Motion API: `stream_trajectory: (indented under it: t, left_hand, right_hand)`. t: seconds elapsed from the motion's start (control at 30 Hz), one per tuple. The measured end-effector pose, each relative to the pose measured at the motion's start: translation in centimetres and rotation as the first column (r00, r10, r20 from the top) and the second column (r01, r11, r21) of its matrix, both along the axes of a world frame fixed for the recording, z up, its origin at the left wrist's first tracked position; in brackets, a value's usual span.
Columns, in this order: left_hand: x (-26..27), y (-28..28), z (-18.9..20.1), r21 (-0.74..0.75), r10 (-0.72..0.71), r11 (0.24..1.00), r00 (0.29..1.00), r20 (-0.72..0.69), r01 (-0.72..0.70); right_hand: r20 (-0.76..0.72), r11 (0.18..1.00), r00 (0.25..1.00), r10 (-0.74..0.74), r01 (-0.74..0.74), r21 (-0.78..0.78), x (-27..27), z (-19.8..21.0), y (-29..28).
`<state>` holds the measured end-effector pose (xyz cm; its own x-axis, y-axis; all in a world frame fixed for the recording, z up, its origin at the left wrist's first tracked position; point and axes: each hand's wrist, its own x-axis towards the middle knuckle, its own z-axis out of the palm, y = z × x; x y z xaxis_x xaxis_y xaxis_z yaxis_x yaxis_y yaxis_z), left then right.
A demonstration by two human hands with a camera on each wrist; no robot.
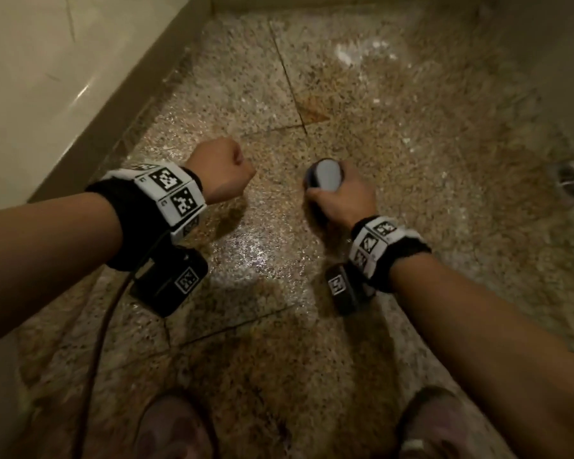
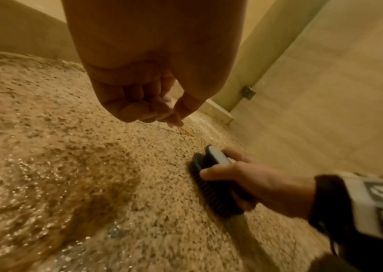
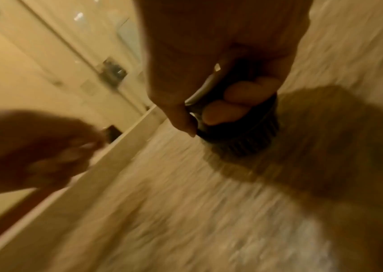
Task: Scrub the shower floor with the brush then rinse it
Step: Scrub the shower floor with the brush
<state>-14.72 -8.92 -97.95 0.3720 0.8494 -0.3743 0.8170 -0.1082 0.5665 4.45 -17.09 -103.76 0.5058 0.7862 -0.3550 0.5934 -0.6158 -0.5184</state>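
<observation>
- Under the right hand (image 1: 340, 200), a brush (image 1: 323, 173) stands with its dark bristles down on the wet speckled floor (image 1: 411, 127); the fingers (image 3: 223, 112) curl round its handle and the thumb runs down the near side.
- Just left of those fingers, the left hand (image 1: 222, 173) hangs above the floor, apart from the brush, its fingers (image 2: 139, 108) curled into a loose fist with nothing in them.
- Ahead of both sets of fingertips, a dark seam crosses the floor, with a rusty stain (image 1: 312, 111) beside it and white foam (image 1: 348, 54) further on.
- Far right of the brush-holding fingers sits a metal drain (image 1: 572, 180).
- Left of the curled empty fingers rises a pale curb (image 1: 113, 111).
- Back of the fingers, each wrist wears a band (image 1: 166, 197) with black-and-white markers, and a cable (image 1: 96, 342) trails from the left one.
- Below, two feet show at the frame's edge, blurred.
</observation>
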Motion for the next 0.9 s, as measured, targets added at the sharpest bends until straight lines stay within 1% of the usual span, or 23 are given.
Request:
stream_trajectory:
  t: [0.03, 0.07, 0.1, 0.17, 0.23, 0.27, 0.3, 0.33, 0.37, 0.43, 0.47, 0.5, 0.53, 0.57, 0.6, 0.63, 0.67, 0.7, 0.73, 0.77, 0.8, 0.83, 0.9]
  left_hand:
    - [0.4, -0.1, 0.1, 0.003, -0.015, 1.0, 1.0, -0.005, 0.015]
    - [1.0, 0.0, 0.1, 0.011, -0.026, 1.0, 1.0, -0.009, 0.026]
    - [1.3, 0.1, 0.2, 0.022, -0.028, 0.999, 0.999, -0.015, 0.029]
    - [2.4, 0.2, 0.3, 0.049, -0.037, 0.998, 0.999, -0.02, 0.038]
    - [3.3, -0.1, 0.0, 0.06, -0.052, 0.997, 0.999, -0.013, 0.053]
    - [3.5, -0.5, -0.2, 0.055, -0.062, 0.997, 0.998, -0.014, 0.062]
    - [3.7, -0.9, -0.5, 0.048, -0.08, 0.996, 0.997, -0.021, 0.081]
    - [3.9, -1.3, -0.8, 0.045, -0.108, 0.993, 0.994, -0.026, 0.109]
    - [3.9, -1.7, -1.1, 0.041, -0.14, 0.989, 0.99, -0.031, 0.141]
    - [3.9, -2.4, -1.4, 0.035, -0.198, 0.979, 0.98, -0.038, 0.199]
    - [4.1, -2.6, -1.4, 0.038, -0.218, 0.975, 0.975, -0.037, 0.219]
    - [4.4, -2.6, -1.5, 0.043, -0.224, 0.973, 0.974, -0.037, 0.225]
    - [4.8, -2.6, -1.5, 0.055, -0.22, 0.973, 0.975, -0.032, 0.222]
    - [5.2, -2.3, -1.4, 0.073, -0.209, 0.975, 0.978, -0.025, 0.21]
    - [5.6, -2.1, -1.3, 0.097, -0.198, 0.975, 0.98, -0.012, 0.198]
    - [6.1, -1.9, -1.2, 0.124, -0.19, 0.974, 0.982, 0.0, 0.189]
    - [6.6, -1.7, -1.2, 0.149, -0.186, 0.972, 0.982, 0.011, 0.183]
    - [7.1, -1.5, -1.1, 0.168, -0.182, 0.97, 0.983, 0.021, 0.176]
    - [7.4, -1.5, -1.1, 0.176, -0.174, 0.97, 0.984, 0.031, 0.166]
    - [7.7, -1.5, -1.2, 0.177, -0.169, 0.971, 0.985, 0.038, 0.16]
    - [7.8, -1.5, -1.3, 0.179, -0.171, 0.97, 0.985, 0.038, 0.162]
    - [7.9, -1.5, -1.7, 0.184, -0.176, 0.969, 0.984, 0.037, 0.166]
    - [7.8, -1.5, -2.1, 0.181, -0.19, 0.967, 0.981, 0.033, 0.181]
  right_hand:
    - [0.048, 1.0, 0.999, -0.011, 0.01, 0.005, 1.2, 0.4, 0.1]
    - [0.058, 1.0, 0.998, 0.013, -0.014, 0.024, 1.0, 0.9, -0.2]
    - [0.03, 0.996, 0.997, 0.077, -0.078, 0.045, -0.4, 1.2, -0.7]
    - [-0.105, 0.975, 0.97, 0.22, -0.215, 0.054, -4.7, 0.9, -2.6]
    - [-0.219, 0.919, 0.895, 0.389, -0.394, 0.022, -8.6, 0.2, -4.9]
    - [-0.22, 0.875, 0.852, 0.475, -0.485, 0.009, -9.5, -0.2, -5.9]
    - [-0.195, 0.853, 0.836, 0.513, -0.522, 0.004, -9.1, -0.6, -6.6]
    - [-0.172, 0.871, 0.857, 0.485, -0.492, 0.007, -7.9, -0.7, -6.8]
    - [-0.142, 0.911, 0.901, 0.409, -0.413, 0.002, -5.7, -0.6, -6.4]
    - [-0.063, 0.981, 0.979, 0.195, -0.196, 0.004, -0.7, 0.2, -5.2]
    - [-0.02, 0.996, 0.996, 0.086, -0.086, -0.002, 1.8, 0.7, -4.7]
    - [0.029, 1.0, 0.999, 0.016, -0.016, -0.003, 3.4, 1.3, -4.5]
    - [0.055, 1.0, 0.998, 0.0, 0.0, -0.007, 4.0, 1.7, -4.5]
    - [0.024, 1.0, 0.999, 0.029, -0.029, 0.0, 3.4, 2.2, -4.7]
    - [-0.054, 0.996, 0.994, 0.091, -0.091, 0.007, 1.6, 2.2, -5.2]
    - [-0.144, 0.984, 0.973, 0.178, -0.18, -0.002, -0.8, 2.1, -6.1]
    - [-0.214, 0.956, 0.935, 0.282, -0.292, -0.018, -3.4, 1.7, -7.0]
    - [-0.245, 0.916, 0.892, 0.381, -0.4, -0.032, -5.5, 1.3, -7.9]
    - [-0.238, 0.882, 0.862, 0.447, -0.469, -0.042, -6.5, 0.8, -8.7]
    - [-0.227, 0.881, 0.863, 0.45, -0.471, -0.044, -6.1, 0.4, -9.1]
    - [-0.228, 0.912, 0.893, 0.388, -0.408, -0.046, -4.6, 0.2, -9.1]
    - [-0.219, 0.949, 0.931, 0.292, -0.311, -0.055, -2.2, -0.1, -8.8]
    - [-0.087, 0.994, 0.991, 0.102, -0.106, -0.04, 3.2, -0.1, -8.0]
